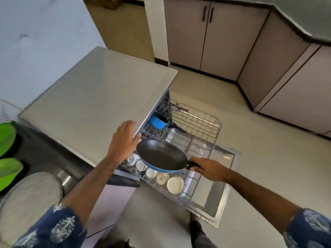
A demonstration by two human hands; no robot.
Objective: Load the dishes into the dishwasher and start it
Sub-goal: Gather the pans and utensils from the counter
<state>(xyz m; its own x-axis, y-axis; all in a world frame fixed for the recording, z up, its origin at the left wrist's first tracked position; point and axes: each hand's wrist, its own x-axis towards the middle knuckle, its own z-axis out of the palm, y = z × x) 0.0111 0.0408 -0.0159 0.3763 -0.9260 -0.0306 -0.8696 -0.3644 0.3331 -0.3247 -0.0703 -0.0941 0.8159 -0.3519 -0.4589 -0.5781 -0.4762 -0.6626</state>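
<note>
My right hand [208, 168] grips the black handle of a blue frying pan [161, 155] with a dark inside, held level over the pulled-out upper rack [206, 126] of the open dishwasher [222, 199]. Several white cups [174, 185] sit mouth-down along the rack's near side. A small blue saucepan [158, 121] lies at the rack's back, under the counter edge. My left hand [123, 140] is open, its fingers straight, resting against the front corner of the dishwasher's grey top [93, 99].
A round metal lid or plate [30, 196] and a steel vessel [63, 178] stand at the left on a dark counter, beside green plates [7, 169]. Beige cabinets [206, 36] line the far wall and right side. Pale floor [259, 158] lies to the right of the open door.
</note>
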